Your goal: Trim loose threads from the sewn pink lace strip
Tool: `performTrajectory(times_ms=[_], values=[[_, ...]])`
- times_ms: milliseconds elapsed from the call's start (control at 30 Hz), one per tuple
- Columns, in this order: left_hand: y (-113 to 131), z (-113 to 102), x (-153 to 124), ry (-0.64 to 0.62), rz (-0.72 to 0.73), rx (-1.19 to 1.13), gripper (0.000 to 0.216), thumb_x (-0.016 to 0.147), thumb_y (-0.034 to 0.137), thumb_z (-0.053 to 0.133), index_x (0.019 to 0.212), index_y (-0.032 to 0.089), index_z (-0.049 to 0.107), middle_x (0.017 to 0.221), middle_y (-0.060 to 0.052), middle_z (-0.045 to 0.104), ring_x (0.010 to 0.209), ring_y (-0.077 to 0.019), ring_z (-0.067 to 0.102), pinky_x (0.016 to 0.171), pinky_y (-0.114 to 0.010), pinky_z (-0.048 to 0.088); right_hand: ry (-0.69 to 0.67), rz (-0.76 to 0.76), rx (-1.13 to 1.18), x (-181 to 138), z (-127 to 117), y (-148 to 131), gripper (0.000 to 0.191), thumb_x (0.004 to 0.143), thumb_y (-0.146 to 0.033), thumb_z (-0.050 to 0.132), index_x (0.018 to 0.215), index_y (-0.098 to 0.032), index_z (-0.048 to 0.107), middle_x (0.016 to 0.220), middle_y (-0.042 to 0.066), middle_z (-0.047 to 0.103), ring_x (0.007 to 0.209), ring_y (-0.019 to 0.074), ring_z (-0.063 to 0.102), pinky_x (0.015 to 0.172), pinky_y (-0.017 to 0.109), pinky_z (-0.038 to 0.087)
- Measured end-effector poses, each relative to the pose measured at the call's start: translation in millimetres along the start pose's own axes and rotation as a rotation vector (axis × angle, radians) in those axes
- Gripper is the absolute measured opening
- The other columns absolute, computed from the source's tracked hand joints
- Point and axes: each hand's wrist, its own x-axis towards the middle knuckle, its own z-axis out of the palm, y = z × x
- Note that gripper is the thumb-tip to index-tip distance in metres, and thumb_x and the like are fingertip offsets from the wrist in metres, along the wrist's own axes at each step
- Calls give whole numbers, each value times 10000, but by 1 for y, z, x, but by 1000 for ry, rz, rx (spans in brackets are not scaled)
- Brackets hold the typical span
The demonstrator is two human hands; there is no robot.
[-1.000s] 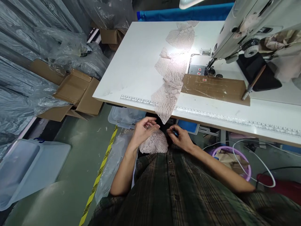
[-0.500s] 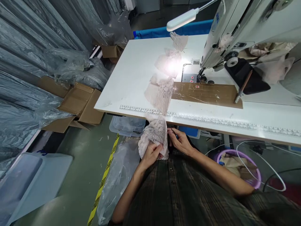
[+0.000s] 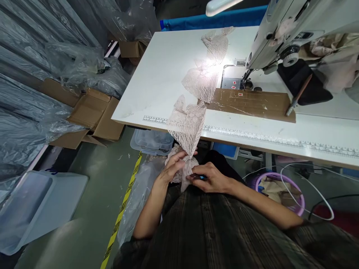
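Note:
A chain of pale pink lace pieces (image 3: 186, 125) runs down the white table and over its front edge into my lap. My left hand (image 3: 171, 169) is closed on the lace just below the edge, its thumb and fingers around a gathered part. Close by on the right, my right hand (image 3: 211, 178) pinches the lower lace between thumb and fingertips. Tucked in that same hand is a small dark tool (image 3: 202, 177) with a blue part; most of it is hidden, so its kind is unclear. More lace bunches beneath my left hand.
A sewing machine (image 3: 269, 56) stands at the right of the table (image 3: 140, 89), with a cardboard strip (image 3: 252, 106) before its needle. A printed ruler lies along the front edge. Plastic boxes (image 3: 153, 142), an open carton (image 3: 94, 112) and a purple basket (image 3: 301, 200) are below.
My right hand has moved left and down onto the lace. My left hand has shifted up and left. The lace chain is drawn out flatter over the table edge, and the view has tilted down.

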Motion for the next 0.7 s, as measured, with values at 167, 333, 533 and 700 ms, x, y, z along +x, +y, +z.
performTrajectory(times_ms=[167, 333, 533, 700], values=[[0, 9, 0, 43, -117, -65, 321, 658, 470, 801, 734, 182, 683, 888, -74, 711, 841, -210, 651, 804, -334, 515, -85, 195, 1, -4, -12, 0, 263, 948, -384, 499, 795, -199, 607, 608, -34, 505, 517, 103, 416, 536, 236, 349], [0, 5, -5, 164, -163, 47, 336, 665, 459, 819, 786, 165, 710, 783, -41, 706, 672, -133, 597, 657, -251, 458, -7, 415, 19, 2, -24, 6, 505, 1028, -478, 216, 771, -191, 544, 647, -13, 503, 574, 125, 447, 581, 264, 381], [3, 6, -6, 182, -131, 76, 284, 719, 440, 786, 789, 170, 729, 783, -38, 703, 697, -139, 608, 655, -243, 460, -38, 387, 24, 15, -18, 14, 456, 1007, -506, 316, 715, -201, 489, 627, -30, 485, 570, 117, 435, 586, 259, 344], [3, 7, -4, 181, -128, 65, 277, 738, 425, 773, 796, 158, 728, 809, -43, 712, 726, -140, 623, 695, -242, 475, 41, 467, 30, 18, -14, 17, 490, 1001, -532, 300, 744, -188, 535, 594, -35, 481, 552, 114, 436, 575, 252, 339]])
